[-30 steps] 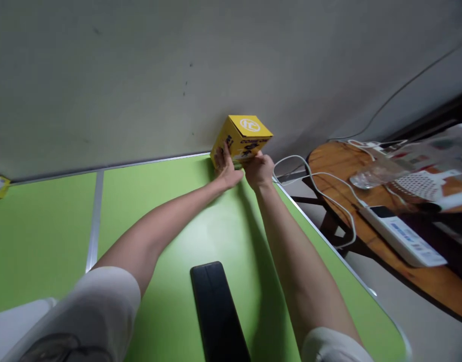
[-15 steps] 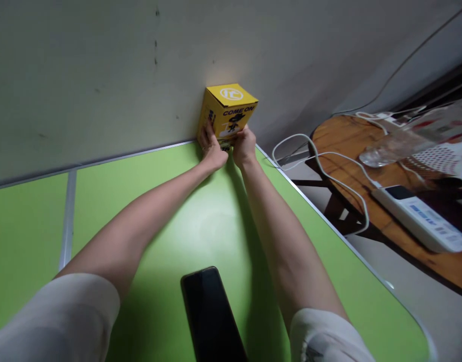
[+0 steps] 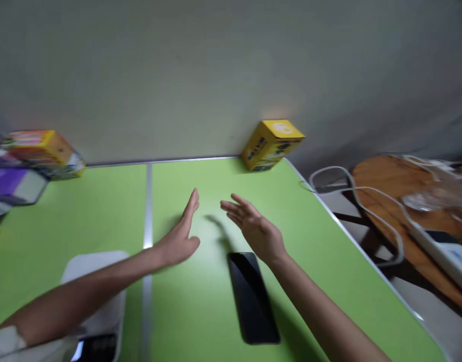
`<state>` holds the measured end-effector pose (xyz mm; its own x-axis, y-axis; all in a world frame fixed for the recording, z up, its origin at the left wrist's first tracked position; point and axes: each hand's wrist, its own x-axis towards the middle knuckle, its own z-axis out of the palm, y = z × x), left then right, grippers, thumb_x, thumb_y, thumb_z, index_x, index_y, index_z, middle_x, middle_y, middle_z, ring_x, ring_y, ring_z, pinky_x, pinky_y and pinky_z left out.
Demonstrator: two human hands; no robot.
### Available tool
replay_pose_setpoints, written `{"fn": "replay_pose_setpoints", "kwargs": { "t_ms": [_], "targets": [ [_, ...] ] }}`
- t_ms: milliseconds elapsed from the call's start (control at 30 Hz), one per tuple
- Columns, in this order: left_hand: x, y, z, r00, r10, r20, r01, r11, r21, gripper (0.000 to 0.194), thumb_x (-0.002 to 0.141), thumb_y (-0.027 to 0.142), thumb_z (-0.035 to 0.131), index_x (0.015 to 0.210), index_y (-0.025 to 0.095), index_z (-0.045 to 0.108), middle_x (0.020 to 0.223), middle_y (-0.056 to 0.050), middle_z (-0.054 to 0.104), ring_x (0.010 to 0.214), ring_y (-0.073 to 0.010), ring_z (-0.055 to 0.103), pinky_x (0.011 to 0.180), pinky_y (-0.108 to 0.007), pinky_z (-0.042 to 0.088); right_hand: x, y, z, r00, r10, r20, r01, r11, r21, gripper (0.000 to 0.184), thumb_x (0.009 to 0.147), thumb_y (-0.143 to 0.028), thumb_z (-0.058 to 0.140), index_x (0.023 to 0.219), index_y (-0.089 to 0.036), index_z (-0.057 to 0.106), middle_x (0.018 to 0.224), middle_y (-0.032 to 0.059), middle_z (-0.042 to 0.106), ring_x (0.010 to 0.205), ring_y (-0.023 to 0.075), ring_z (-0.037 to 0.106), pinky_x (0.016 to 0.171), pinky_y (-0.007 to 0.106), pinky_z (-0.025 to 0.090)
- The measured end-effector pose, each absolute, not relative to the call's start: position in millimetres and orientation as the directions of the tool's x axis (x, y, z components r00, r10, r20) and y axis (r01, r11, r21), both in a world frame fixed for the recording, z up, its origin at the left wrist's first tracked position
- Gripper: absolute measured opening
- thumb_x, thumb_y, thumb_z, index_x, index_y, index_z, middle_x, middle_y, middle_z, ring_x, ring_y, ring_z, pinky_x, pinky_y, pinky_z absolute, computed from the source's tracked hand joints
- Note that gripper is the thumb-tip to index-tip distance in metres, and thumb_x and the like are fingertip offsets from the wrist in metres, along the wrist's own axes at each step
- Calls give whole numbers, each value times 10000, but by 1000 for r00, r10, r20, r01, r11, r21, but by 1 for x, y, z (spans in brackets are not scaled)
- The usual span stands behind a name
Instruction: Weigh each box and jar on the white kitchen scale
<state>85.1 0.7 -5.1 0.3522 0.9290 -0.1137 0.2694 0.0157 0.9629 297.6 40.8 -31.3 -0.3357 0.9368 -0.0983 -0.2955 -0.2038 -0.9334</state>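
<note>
My left hand (image 3: 181, 237) hovers over the green table (image 3: 185, 311), near its metal seam, fingers stretched out and holding nothing. Facing it, my right hand (image 3: 259, 229) is also empty, its fingers spread, just above the far end of a black smartphone (image 3: 253, 299) that lies on the table. A yellow box (image 3: 266, 147) with a white round logo on top stands at the table's far right corner, against the wall, apart from both hands.
Several boxes, among them an orange-yellow box (image 3: 50, 151) and a purple box (image 3: 12, 185), lie at the far left. Under my left forearm is a white tray-like object (image 3: 98, 259). At right, a wooden table (image 3: 378, 176) bears a white power strip (image 3: 442, 256) and a looping white cable (image 3: 382, 221).
Both hands have let go of the yellow box and drawn back toward me, opening. The box stays at the corner. My view has turned left, bringing the other boxes into sight.
</note>
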Motion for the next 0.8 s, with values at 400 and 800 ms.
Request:
{"fn": "replay_pose_setpoints", "kwargs": {
  "t_ms": [400, 800],
  "targets": [
    [-174, -151, 0, -331, 944, -18, 271, 113, 956, 851, 802, 101, 469, 1518, 285, 47, 1612, -31, 86, 1477, -206, 64, 1194, -444, 80, 0, -29, 11, -823, 556, -113, -196, -466, -863, 563, 709, -270, 426, 1259, -293, 544, 1318, 12, 603, 1302, 234, 475, 1152, 482, 226],
    [-408, -168, -28, -881, 450, 145, 263, 214, 941, 1045, 541, 0, 522, 1493, 70, 97, 1603, -141, 62, 1477, -253, 49, 1202, -363, 30, -245, -82, -17, -795, 564, -224, -42, -419, -907, 973, 565, -256, 434, 1501, -175, 180, 1584, -39, 209, 1468, 207, 145, 1202, 379, 86]
  ]
}}
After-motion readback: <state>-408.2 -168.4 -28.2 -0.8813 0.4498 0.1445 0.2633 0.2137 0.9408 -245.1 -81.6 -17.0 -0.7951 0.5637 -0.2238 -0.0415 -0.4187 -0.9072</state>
